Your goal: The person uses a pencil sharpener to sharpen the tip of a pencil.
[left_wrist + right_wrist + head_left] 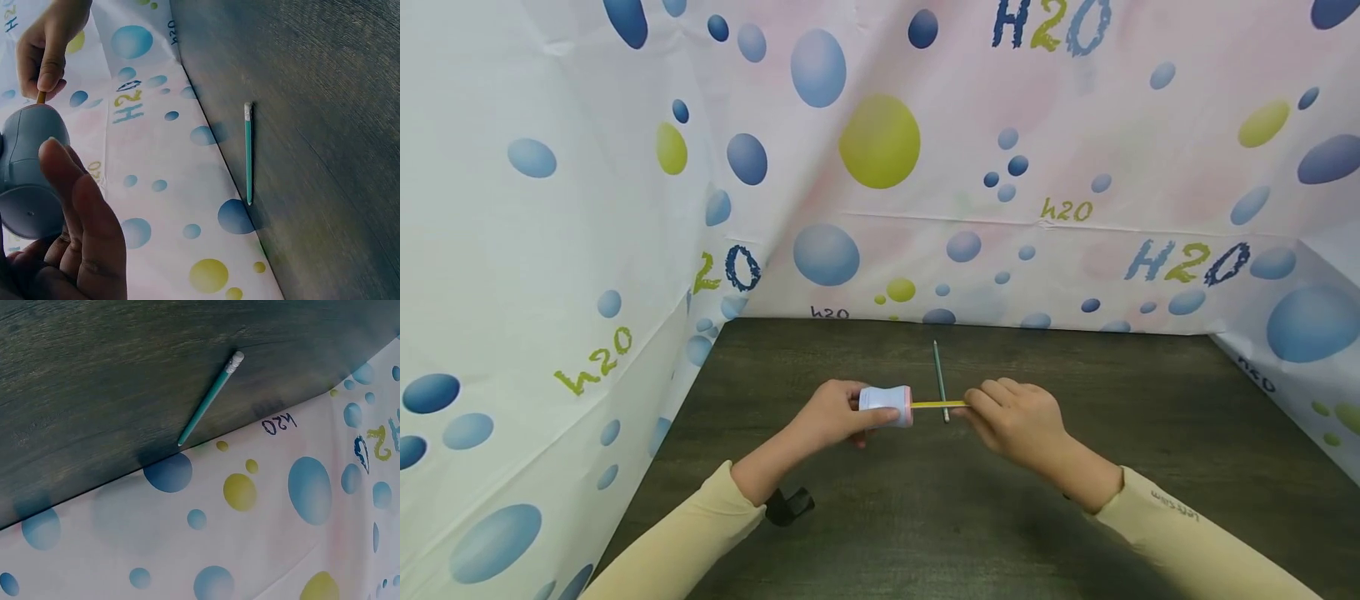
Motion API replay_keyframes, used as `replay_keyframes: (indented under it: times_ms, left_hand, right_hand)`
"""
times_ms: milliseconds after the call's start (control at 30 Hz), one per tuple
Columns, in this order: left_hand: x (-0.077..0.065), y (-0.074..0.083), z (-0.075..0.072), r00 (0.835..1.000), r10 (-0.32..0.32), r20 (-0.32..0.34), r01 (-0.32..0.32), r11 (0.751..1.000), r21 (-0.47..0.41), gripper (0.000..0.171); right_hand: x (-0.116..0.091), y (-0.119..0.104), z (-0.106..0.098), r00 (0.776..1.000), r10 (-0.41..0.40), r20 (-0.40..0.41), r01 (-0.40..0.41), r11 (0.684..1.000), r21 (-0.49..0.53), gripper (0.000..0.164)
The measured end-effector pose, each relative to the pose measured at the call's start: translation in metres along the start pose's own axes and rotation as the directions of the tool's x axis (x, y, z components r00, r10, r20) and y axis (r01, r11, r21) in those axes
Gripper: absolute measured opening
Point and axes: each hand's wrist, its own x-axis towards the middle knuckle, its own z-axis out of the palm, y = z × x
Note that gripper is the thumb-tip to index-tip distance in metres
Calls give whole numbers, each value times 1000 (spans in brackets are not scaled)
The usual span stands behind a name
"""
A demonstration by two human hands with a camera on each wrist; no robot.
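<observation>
My left hand grips a pale blue, barrel-shaped pencil sharpener with a pink rim, fingers behind it and thumb across its front. A yellow pencil runs level into the rim end; its tip is hidden inside. My right hand pinches the pencil's other end, fingers curled. In the left wrist view the sharpener's round base faces the camera, and the right hand shows beyond it. A green pencil with a white eraser end lies on the table, behind the yellow one. The right wrist view shows neither hand.
The dark wooden table meets a white sheet printed with bubbles and lettering at the back and sides. A black piece sits by the left wrist.
</observation>
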Motion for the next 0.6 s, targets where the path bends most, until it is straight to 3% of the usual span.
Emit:
replay_keyframes:
  times_ms: [167,233,267,300,333,367,400,433,467,500,533,567,600]
  left_hand:
    - [-1,2,4,998,33,-50,-29,997,73,43]
    - [-1,2,6,994,65,-87,-54,991,122,46]
    - [-1,1,7,989,101,-105,-84,984,160,48]
    - [-2,1,8,982,145,-123,-118,972,205,48]
    - [-2,0,9,968,211,-139,-168,948,270,49]
    - [-2,-1,9,946,288,-146,-224,912,344,50]
    - [-2,-3,10,915,376,-145,-284,857,429,51]
    - [-2,-4,10,875,466,-131,-343,788,512,53]
    - [-2,-6,10,829,548,-112,-387,706,593,54]
    - [-2,-8,10,783,616,-92,-416,627,658,54]
    - [-2,-10,10,739,670,-70,-433,552,713,56]
    - [-2,-12,10,710,702,-53,-441,503,743,58]
    - [-2,-13,10,696,717,-47,-442,478,759,58]
  right_hand:
    - [2,-1,-2,999,34,21,-35,999,19,52]
    - [3,-3,-5,990,94,101,-101,993,60,56]
    - [4,-4,-7,974,141,177,-161,981,105,57]
    - [6,-4,-9,941,192,277,-243,956,163,55]
    - [7,-4,-12,887,241,393,-347,911,225,52]
    - [9,-3,-14,809,277,518,-467,838,281,50]
    - [11,-1,-16,715,288,638,-593,733,334,48]
    - [13,1,-18,610,278,742,-713,601,361,46]
    - [15,4,-19,504,252,826,-812,466,353,45]
    - [16,6,-19,414,212,885,-878,350,326,44]
    - [17,8,-19,349,170,922,-917,262,299,45]
    - [17,9,-18,311,133,941,-937,207,280,46]
    - [17,9,-17,294,116,949,-944,190,270,47]
